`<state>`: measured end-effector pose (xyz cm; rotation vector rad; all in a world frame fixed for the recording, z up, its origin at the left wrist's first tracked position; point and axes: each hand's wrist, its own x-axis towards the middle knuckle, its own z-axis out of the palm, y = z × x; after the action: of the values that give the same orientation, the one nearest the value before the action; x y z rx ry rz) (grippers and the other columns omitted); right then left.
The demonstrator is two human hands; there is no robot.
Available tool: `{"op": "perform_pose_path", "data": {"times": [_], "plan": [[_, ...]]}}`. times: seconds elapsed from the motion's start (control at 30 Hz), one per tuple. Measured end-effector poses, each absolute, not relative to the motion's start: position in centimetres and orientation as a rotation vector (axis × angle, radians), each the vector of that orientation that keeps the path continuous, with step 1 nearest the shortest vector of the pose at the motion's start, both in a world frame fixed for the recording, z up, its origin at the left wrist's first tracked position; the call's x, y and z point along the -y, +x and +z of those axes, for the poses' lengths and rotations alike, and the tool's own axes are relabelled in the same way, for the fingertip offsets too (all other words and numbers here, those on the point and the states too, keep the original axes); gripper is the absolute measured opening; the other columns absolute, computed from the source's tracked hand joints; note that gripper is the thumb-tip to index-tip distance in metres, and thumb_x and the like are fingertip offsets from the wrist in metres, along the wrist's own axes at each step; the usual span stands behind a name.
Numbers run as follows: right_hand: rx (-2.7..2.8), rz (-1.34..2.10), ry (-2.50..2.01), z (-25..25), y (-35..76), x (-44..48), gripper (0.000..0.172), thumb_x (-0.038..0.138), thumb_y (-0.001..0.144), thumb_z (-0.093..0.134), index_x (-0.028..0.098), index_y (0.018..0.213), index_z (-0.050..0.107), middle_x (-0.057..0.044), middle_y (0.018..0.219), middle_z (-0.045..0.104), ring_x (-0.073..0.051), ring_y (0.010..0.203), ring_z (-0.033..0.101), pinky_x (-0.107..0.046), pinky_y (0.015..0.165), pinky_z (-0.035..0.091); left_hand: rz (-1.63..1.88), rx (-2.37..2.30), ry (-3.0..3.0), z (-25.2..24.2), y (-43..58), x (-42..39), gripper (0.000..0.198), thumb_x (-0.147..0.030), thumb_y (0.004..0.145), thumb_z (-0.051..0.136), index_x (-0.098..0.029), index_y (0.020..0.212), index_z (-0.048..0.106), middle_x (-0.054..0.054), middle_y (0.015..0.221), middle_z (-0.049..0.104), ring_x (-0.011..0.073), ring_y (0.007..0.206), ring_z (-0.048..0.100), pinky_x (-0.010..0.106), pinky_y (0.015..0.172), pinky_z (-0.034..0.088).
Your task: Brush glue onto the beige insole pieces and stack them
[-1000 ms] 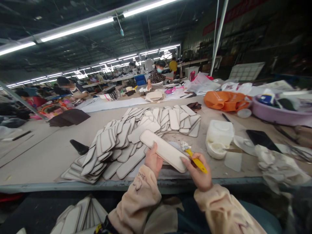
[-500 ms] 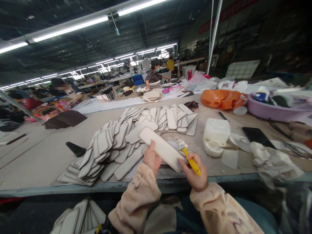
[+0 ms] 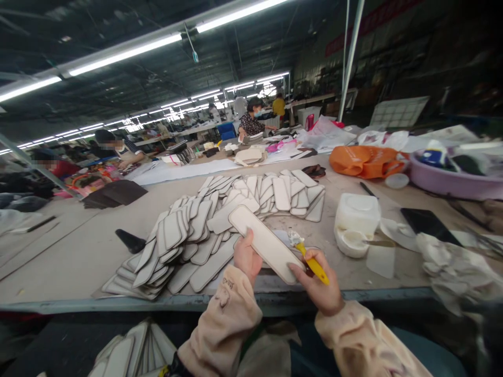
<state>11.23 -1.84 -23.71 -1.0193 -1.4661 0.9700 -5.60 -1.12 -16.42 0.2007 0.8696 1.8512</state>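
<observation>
Nearest, pale strips (image 3: 133, 351) fan out below the tabletop (image 3: 58, 262) edge. Above that edge, the left hand (image 3: 247, 261) has its grip closed around a long pale panel (image 3: 269, 246); the right hand (image 3: 326, 288) thumbs its near end, grip holding a yellow brush (image 3: 316, 267). Beyond: heaped panels (image 3: 173, 228), white tub (image 3: 358, 212), then orange bag (image 3: 361, 161).

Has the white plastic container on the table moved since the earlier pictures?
No. Judged against the orange bag, the white plastic container keeps its place on the table; the camera's view shifted.
</observation>
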Motion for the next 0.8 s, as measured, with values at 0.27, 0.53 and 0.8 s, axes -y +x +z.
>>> {"op": "perform_pose_path", "data": {"times": [0.27, 0.53, 0.8], "plan": [[1.505, 0.968, -0.971, -23.4, 11.0, 2.0, 0.037, 0.040, 0.075, 0.072, 0.024, 0.093, 0.044, 0.004, 0.078, 0.052, -0.011, 0.057, 0.046, -0.023, 0.051, 0.041, 1.844, -0.852, 0.151, -16.5, -5.7, 1.2, 0.019, -0.025, 0.089, 0.058, -0.009, 0.098, 0.063, 0.015, 0.091, 0.072, 0.0213, 0.083, 0.071, 0.037, 0.087, 0.054], [1.521, 0.926, -1.004, -23.8, 11.2, 2.1, 0.038, 0.041, 0.075, 0.073, 0.024, 0.093, 0.045, 0.003, 0.081, 0.054, -0.010, 0.057, 0.049, -0.022, 0.054, 0.044, 1.855, -0.864, 0.252, -16.2, -6.0, 1.4, 0.020, -0.027, 0.082, 0.066, -0.011, 0.094, 0.065, 0.011, 0.089, 0.072, 0.0201, 0.080, 0.069, 0.033, 0.082, 0.054], [1.479, 0.968, -1.031, -23.4, 11.3, 2.6, 0.041, 0.043, 0.072, 0.075, 0.024, 0.091, 0.045, 0.003, 0.080, 0.056, -0.011, 0.058, 0.052, -0.023, 0.054, 0.048, 2.119, -1.061, 0.306, -14.2, -9.9, -1.0, 0.009, -0.018, 0.077, 0.069, -0.015, 0.085, 0.065, 0.003, 0.076, 0.070, 0.0141, 0.068, 0.067, 0.027, 0.073, 0.053]]}}
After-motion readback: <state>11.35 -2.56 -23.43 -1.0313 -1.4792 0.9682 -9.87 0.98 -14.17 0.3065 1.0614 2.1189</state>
